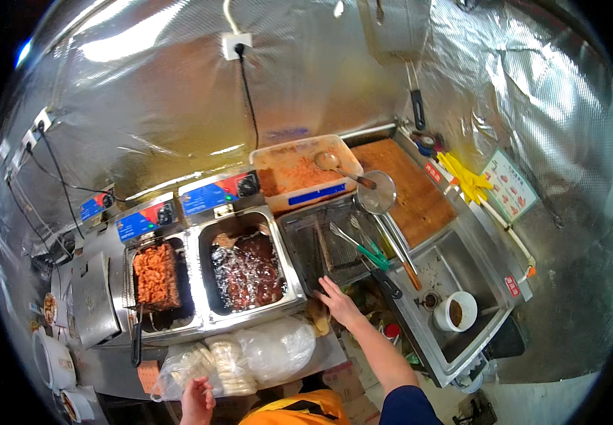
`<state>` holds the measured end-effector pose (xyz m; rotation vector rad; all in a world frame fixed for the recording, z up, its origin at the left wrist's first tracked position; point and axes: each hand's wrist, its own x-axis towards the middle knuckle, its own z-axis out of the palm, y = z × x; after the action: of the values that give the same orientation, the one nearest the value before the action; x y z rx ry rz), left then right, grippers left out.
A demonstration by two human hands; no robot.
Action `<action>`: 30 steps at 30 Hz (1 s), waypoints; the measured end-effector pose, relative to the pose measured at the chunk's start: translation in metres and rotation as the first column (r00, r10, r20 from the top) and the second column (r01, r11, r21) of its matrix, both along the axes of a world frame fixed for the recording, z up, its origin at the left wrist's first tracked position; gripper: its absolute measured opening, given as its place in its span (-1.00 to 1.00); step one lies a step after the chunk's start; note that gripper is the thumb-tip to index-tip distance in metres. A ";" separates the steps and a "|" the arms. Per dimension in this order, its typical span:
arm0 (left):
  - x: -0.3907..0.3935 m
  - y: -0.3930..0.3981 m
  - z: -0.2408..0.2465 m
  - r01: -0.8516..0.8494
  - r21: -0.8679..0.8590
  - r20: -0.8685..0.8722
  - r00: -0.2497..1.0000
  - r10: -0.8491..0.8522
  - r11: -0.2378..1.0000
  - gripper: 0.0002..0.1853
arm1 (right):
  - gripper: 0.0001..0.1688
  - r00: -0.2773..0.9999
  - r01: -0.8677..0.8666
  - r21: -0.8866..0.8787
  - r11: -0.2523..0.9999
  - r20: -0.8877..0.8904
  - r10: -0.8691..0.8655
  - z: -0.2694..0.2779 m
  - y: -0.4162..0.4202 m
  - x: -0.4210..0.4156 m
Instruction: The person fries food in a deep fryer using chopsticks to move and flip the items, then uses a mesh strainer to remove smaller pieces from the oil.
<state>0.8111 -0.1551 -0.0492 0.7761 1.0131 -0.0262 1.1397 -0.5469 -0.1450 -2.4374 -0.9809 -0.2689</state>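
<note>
My right hand is stretched out with its fingers apart, by the front corner of a metal draining tray and to the right of the fryer. No object shows in it. My left hand is low in the picture, fingers loosely bent and seemingly holding nothing, near clear plastic bags of pale food. Above the bags, dark oil bubbles around browned pieces in a fryer tank. In the tank to its left, a wire fry basket holds orange-brown fried pieces.
Tongs with green handles lie on the tray, near a mesh skimmer. Behind stands a plastic tub of orange crumbs with a ladle. At right are a wooden board and a sink holding a white bucket.
</note>
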 end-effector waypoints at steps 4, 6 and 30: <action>-0.004 -0.043 0.027 0.070 0.025 -0.007 0.998 -0.070 0.997 -0.72 | -0.75 0.933 0.319 -0.009 0.948 -0.176 -0.315 -0.030 -0.073 -0.019; -0.009 -0.058 0.024 0.043 0.065 -0.080 0.996 -0.038 0.997 -0.78 | -0.85 0.575 0.801 -0.083 0.593 -0.169 -0.801 -0.001 -0.122 -0.016; 0.000 -0.077 -0.003 0.347 0.303 -0.121 0.938 -0.325 0.888 -0.69 | -0.46 0.710 0.700 0.439 0.563 -0.510 -0.486 0.240 -0.134 -0.062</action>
<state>0.8115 -0.2318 -0.0522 1.2530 0.9463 -0.1927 1.0776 -0.6808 0.0952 -1.9997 0.1586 -0.3218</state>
